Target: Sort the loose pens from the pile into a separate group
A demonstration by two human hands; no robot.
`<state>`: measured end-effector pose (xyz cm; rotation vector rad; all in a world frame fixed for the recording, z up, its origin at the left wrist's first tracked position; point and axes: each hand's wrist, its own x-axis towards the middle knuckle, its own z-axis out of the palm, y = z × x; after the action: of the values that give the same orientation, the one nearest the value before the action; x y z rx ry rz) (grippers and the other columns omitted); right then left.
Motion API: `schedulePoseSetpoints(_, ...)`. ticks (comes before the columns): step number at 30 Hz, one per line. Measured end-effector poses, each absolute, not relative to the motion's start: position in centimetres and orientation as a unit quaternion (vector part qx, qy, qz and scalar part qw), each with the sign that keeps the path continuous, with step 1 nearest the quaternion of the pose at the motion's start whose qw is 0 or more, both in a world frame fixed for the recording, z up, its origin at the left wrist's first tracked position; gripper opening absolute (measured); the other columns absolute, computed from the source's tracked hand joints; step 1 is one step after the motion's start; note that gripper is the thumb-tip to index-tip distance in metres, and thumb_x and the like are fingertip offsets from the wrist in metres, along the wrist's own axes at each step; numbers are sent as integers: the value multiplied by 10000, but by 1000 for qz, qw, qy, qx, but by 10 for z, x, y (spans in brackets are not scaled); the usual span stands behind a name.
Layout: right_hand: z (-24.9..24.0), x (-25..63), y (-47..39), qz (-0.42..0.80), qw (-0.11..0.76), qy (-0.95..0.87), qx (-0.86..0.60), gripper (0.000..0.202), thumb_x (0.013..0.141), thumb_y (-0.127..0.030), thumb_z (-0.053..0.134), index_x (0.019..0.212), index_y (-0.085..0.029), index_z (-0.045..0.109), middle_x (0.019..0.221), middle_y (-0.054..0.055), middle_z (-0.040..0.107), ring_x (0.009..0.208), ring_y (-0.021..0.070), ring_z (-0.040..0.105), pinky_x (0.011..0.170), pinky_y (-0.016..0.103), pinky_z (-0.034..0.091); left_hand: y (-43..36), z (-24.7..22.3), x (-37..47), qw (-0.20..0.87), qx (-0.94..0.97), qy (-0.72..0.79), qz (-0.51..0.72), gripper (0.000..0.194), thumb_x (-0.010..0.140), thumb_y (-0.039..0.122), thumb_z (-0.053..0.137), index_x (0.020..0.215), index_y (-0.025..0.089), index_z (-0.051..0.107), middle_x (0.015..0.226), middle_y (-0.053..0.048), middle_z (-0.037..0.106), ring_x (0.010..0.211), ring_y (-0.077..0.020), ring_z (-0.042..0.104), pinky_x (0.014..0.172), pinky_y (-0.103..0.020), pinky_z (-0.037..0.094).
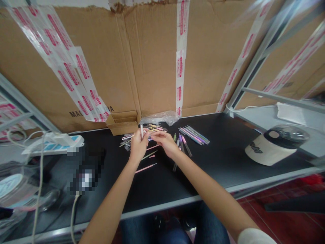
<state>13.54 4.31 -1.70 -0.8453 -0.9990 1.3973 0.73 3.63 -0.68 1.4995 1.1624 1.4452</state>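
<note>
Above black table (218,152), hands (151,142) pinching white pen (142,131); pens (194,135) beside.

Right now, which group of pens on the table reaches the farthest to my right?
The slanting bundle with purple and grey pens; its right end reaches past all the others.

Treat lower end of white stick (142,131) as hidden in left hand (138,146). Regard fingertip grip of right hand (167,143) as too blurred to tell. Note lettering (75,114) partly covered by tape (87,103), dark object (85,178) pixelated, sleeve (255,236) cut off by bottom edge.
</note>
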Motion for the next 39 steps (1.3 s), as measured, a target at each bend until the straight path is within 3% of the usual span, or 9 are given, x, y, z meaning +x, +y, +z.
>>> schedulePoseSetpoints(4,-18,132,41,594,568,-453,-346,217,476,-264,806,620,-174,670,637,-16,640,514,74,478,471,207,334,33,-4,10,367,598,427,571,190,805,321,539,927,176,531,555,66,488,410,-59,385,435,-183,301)
schedulePoseSetpoints(12,-15,137,41,588,573,-455,-343,200,493,-254,804,647,-174,705,725,-5,663,593,86,537,555,223,404,33,-4,7,343,644,417,542,202,813,328,550,922,167,605,523,53,475,425,-71,408,459,-190,324)
schedulePoseSetpoints(16,-15,136,41,582,581,-457,-338,206,488,-261,804,646,-172,707,735,0,666,604,92,548,564,230,422,33,-4,7,324,654,437,526,281,826,328,532,1027,154,622,595,21,552,441,-78,427,473,-202,349)
schedulePoseSetpoints(21,-13,138,41,583,580,-449,-350,215,475,-261,806,637,-170,698,656,-12,644,576,93,535,580,244,428,32,-2,7,285,686,457,489,367,835,289,514,1158,137,603,737,-29,645,584,-119,540,610,-238,432)
schedulePoseSetpoints(26,-12,142,42,554,583,-465,-370,183,489,-235,798,629,-171,699,659,-8,651,623,108,540,634,260,413,32,-2,8,284,674,454,509,317,829,280,525,1086,131,636,857,-61,675,754,-160,605,730,-268,456)
schedulePoseSetpoints(30,-10,143,41,555,582,-464,-370,170,495,-218,796,629,-175,702,670,-15,653,644,108,547,667,264,411,34,-3,8,298,650,447,538,291,832,278,511,1060,139,626,931,-74,672,740,-147,600,694,-259,458)
schedulePoseSetpoints(35,-10,143,41,562,574,-469,-367,179,509,-229,792,650,-175,697,671,-16,651,629,105,546,654,264,411,36,-5,5,300,640,457,539,241,814,310,541,973,157,639,801,-36,659,648,-120,565,613,-227,431)
schedulePoseSetpoints(39,-8,148,45,554,596,-453,-364,192,519,-241,788,658,-175,672,732,0,677,716,133,600,733,284,444,36,-6,6,334,621,462,537,266,810,364,555,974,162,610,795,-22,641,573,-92,512,532,-202,387)
